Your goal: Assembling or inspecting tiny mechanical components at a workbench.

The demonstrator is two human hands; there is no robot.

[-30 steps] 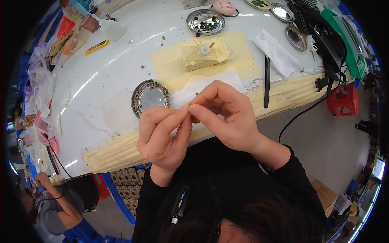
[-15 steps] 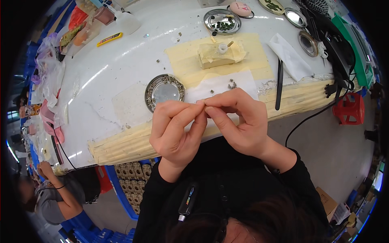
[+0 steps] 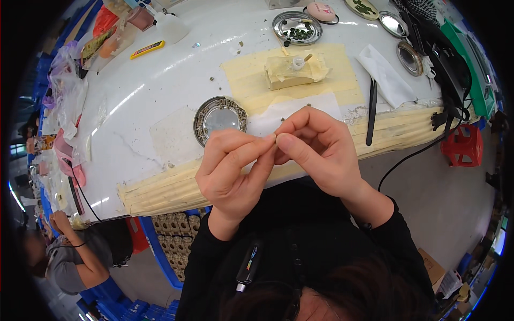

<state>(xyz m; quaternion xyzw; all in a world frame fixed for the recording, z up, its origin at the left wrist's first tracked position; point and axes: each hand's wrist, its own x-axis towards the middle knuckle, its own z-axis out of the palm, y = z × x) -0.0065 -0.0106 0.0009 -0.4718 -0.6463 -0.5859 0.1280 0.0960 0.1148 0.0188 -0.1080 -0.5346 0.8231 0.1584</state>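
Observation:
My left hand (image 3: 235, 171) and my right hand (image 3: 316, 147) meet fingertip to fingertip over the near table edge, pinching one tiny object between them; it is too small to identify. Just beyond my left hand sits a round metal dish (image 3: 219, 116) with small dark pieces along its rim. A sheet of white paper (image 3: 292, 109) lies under my hands on a yellow taped patch (image 3: 251, 80). Further back stands a tape-wrapped block (image 3: 294, 72) carrying a small white cup with a stick.
Black tweezers (image 3: 370, 112) and a folded white cloth (image 3: 386, 75) lie to the right. Several metal dishes (image 3: 297, 27) line the far edge, bags and packets (image 3: 69, 96) the left. A red stool (image 3: 463, 145) and black cables are at right. Another person (image 3: 75, 257) sits lower left.
My hands stay pinched together, shifting slightly right and nearer to me. The view has tilted, so the table sits further left and up.

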